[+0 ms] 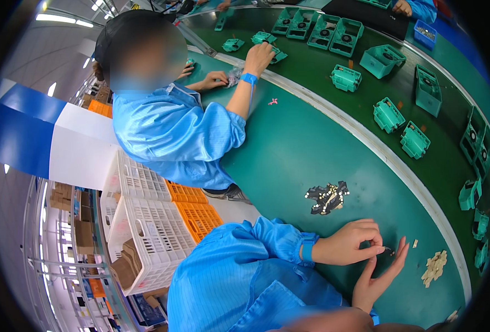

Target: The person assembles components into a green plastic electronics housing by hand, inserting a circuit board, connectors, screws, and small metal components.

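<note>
My left hand [351,242], with a blue band at its wrist, pinches a small dark part [389,250] between thumb and fingertips. Opposite it, my right hand [380,280] has its fingers stretched out and its thumb apart, close beside that part; whether it touches the part is unclear. Beyond my left hand lies a pile of small black pieces with pale ends [327,197]. A heap of flat cream-coloured pieces [434,269] sits to the right of my hands, with one loose cream piece [415,243] nearer my fingertips.
A pale rail [361,131] divides the green worktop [278,160] from a belt carrying green housings [388,115] and trays with round black fans [429,88]. To the left, a co-worker in a blue smock [173,130] handles parts. White crates [153,243] stand behind us.
</note>
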The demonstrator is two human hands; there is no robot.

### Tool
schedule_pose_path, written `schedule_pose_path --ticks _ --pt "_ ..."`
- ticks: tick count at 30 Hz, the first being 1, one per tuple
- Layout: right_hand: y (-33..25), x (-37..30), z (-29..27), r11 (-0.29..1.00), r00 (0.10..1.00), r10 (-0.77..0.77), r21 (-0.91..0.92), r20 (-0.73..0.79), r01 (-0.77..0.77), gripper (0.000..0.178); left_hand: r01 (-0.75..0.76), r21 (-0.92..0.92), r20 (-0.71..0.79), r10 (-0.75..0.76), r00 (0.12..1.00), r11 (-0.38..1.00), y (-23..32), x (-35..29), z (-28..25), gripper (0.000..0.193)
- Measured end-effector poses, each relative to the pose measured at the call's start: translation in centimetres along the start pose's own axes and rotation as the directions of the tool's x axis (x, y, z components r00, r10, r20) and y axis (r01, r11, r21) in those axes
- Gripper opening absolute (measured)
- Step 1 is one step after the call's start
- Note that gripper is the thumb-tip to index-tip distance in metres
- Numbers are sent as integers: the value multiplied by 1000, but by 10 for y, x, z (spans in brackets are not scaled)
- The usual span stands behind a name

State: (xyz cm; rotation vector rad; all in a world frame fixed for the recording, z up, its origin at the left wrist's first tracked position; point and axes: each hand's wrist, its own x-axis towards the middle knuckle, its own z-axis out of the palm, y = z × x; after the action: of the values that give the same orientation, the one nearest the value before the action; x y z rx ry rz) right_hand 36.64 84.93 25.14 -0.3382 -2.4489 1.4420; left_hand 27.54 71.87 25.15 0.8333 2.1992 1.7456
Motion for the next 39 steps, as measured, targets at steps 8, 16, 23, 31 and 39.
schedule_pose_path --ticks 8,16,23,31,39 --pt "52 -10 -7 725 991 108 676 80 -133 54 -120 64 9 120 993 991 -5 0 5 11" --pt "111 -19 -8 678 969 116 696 220 -239 65 -111 75 114 102 988 991 -8 -6 9 9" --pt "94 -13 -8 718 949 2 660 316 -221 39 -69 76 103 61 993 995 -20 -4 15 13" --pt "115 -16 -5 787 969 25 593 247 -171 41 -118 95 100 108 989 989 -22 -2 18 13" --pt "98 -14 -20 815 986 -56 577 158 -46 49 -141 89 110 131 985 986 -11 4 21 9"
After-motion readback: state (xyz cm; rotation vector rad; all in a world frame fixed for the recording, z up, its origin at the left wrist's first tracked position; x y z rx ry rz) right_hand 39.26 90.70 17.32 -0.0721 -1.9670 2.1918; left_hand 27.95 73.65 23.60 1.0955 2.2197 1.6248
